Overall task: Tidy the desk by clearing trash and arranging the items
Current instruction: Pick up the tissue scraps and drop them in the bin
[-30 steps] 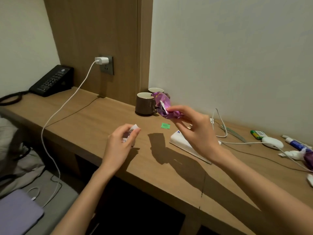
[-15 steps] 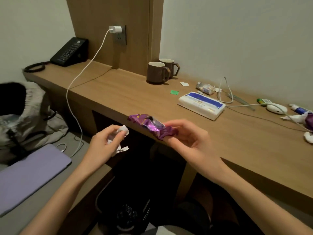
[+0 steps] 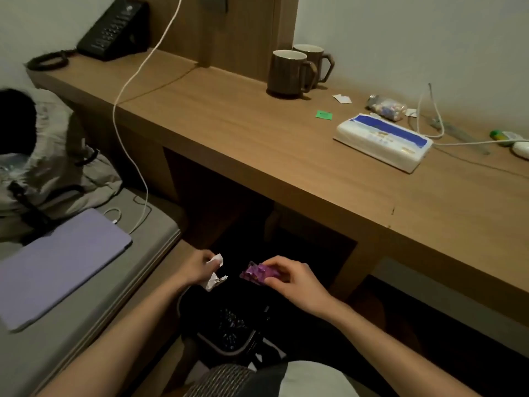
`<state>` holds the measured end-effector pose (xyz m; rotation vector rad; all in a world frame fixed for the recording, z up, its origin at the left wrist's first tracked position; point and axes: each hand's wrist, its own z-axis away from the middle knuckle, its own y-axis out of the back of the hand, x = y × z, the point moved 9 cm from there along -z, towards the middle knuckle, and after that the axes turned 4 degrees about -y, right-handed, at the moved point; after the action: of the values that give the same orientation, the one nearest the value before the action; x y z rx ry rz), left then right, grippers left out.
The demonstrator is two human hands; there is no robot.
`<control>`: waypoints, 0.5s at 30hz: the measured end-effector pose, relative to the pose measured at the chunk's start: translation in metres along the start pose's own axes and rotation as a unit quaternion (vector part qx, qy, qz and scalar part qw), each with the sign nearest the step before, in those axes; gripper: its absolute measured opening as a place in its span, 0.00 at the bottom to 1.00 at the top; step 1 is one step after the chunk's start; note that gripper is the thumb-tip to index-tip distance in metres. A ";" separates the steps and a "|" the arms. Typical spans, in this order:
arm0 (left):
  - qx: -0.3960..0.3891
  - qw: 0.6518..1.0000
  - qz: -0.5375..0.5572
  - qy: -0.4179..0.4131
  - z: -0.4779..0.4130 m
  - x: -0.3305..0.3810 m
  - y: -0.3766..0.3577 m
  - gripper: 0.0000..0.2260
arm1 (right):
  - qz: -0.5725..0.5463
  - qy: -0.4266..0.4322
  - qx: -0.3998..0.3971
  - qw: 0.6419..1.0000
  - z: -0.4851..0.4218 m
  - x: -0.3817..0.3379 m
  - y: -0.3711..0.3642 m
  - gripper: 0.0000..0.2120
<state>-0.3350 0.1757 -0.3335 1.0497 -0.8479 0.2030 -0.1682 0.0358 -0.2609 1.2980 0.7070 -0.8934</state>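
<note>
— Where is the purple wrapper (image 3: pixel 256 273)?
— In the right hand (image 3: pixel 294 282), held below the table's (image 3: pixel 257 156) front edge and over the dark bin (image 3: pixel 213 342) on the floor under it. The grip pinches one end of the wrapper between the thumb and curled fingertips, and the crumpled end sticks out to the left.
— And the other hand?
— The left hand (image 3: pixel 197 267) is near it at about the same height, not touching it. Its grip is curled round white paper scraps (image 3: pixel 213 277): one bit pokes up past the fingers and another hangs below.
— How do the arms lie?
— Both bare forearms come in from the bottom edge and angle toward each other, so the hands nearly meet above the bin.
— What is on the table?
— A brown mug (image 3: pixel 287 73) stands by the wall panel with a second mug (image 3: pixel 310 64) just behind it, both handles to the right. Right of them lie a white scrap (image 3: pixel 342 98), a green scrap (image 3: pixel 324 114) nearer the front, and a clear packet (image 3: pixel 386 107) of small coloured pieces. In front of the packet, a blue-and-white tissue pack (image 3: pixel 383 143) lies flat. A black phone (image 3: pixel 114 30) sits at the far left, and a white cable (image 3: pixel 128 90) drops over the table's edge.
— And off the table, to the left?
— A grey padded bench (image 3: pixel 94 305) with a lilac cover (image 3: pixel 57 265) lying flat on it and a crumpled grey bag (image 3: pixel 57 167) behind; the cable trails down onto the bench beside the cover
</note>
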 end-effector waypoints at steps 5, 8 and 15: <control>-0.061 0.993 0.022 0.103 -0.025 -0.067 -0.045 0.10 | 0.002 -0.105 -0.035 0.994 -0.045 0.076 -0.047 0.13; -0.107 0.981 0.032 0.157 -0.025 -0.081 -0.065 0.13 | 0.002 -0.166 -0.049 0.985 -0.059 0.107 -0.066 0.17; -0.171 0.979 0.005 0.113 -0.018 -0.068 -0.074 0.24 | -0.003 -0.195 -0.088 0.977 -0.063 0.114 -0.069 0.21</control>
<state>-0.3325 0.1690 -0.4355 0.6845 -0.6533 0.1737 -0.1683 0.0775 -0.4021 0.9266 0.4681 -1.0286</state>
